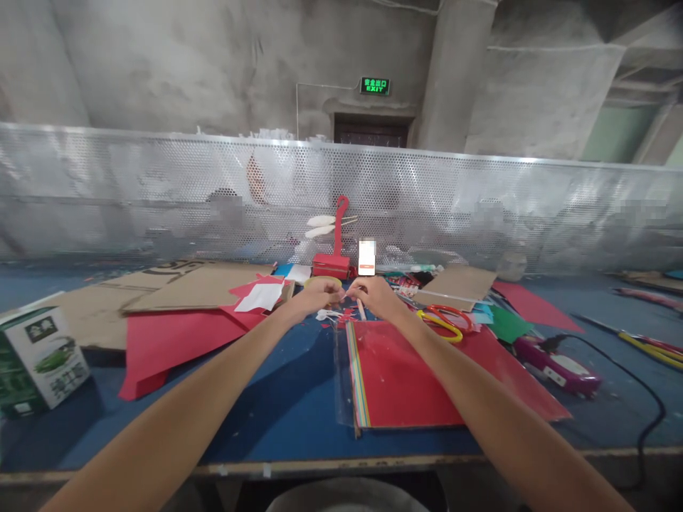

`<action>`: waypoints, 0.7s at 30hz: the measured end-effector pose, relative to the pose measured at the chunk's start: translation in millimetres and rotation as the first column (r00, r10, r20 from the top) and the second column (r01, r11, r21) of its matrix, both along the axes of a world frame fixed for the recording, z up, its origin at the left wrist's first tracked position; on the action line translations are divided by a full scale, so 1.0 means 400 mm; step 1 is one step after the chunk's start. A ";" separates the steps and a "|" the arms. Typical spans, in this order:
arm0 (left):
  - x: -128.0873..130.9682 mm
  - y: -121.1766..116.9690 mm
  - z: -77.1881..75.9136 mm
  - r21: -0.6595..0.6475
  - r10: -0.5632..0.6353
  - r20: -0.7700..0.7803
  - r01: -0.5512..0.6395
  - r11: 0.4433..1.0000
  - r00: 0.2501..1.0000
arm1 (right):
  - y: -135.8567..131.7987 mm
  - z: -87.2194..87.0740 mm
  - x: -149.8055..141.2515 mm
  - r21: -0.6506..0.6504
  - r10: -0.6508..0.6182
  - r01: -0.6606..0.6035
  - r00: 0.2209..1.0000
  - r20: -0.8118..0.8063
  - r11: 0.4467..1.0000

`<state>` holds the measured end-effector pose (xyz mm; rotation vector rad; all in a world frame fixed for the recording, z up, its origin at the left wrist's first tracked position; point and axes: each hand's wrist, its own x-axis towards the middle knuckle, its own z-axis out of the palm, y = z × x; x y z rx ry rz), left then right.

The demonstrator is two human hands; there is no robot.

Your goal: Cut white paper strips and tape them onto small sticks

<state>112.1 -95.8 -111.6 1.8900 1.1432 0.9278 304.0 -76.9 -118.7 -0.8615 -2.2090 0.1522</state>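
My left hand (321,295) and my right hand (372,294) meet over the middle of the blue table (277,398), fingertips pinched close together. Something tiny and pale may be between them, too small to make out. Just below lie small white pieces (329,314) among red paper scraps. A slim pale stick (361,310) sits under my right hand. Behind my left hand is part of a yellowish ring (331,282). Farther back stands a red paper box (329,265) with a tall looped red strip (339,226). Beside it a phone (366,259) stands upright, screen lit.
Red paper in a clear sleeve (405,377) lies under my right forearm. Scissors (442,323), a purple device (560,368) and its black cable are to the right. Cardboard (181,284), red sheets (176,346) and a green-white carton (45,363) are left. Perforated metal panel (176,185) behind.
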 end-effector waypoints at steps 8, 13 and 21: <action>-0.004 -0.002 0.005 0.036 -0.055 0.002 0.055 0.998 0.998 | -0.002 0.004 0.016 -0.127 0.057 -0.050 0.997 0.052 0.991; -0.008 0.001 0.003 0.016 -0.053 0.002 0.053 0.998 0.999 | -0.002 0.006 0.019 -0.175 0.064 -0.054 0.997 0.048 0.983; -0.019 0.001 0.005 -0.037 0.066 0.024 -0.065 0.997 0.998 | 0.010 -0.008 0.019 -0.183 0.133 -0.172 0.969 -0.210 0.968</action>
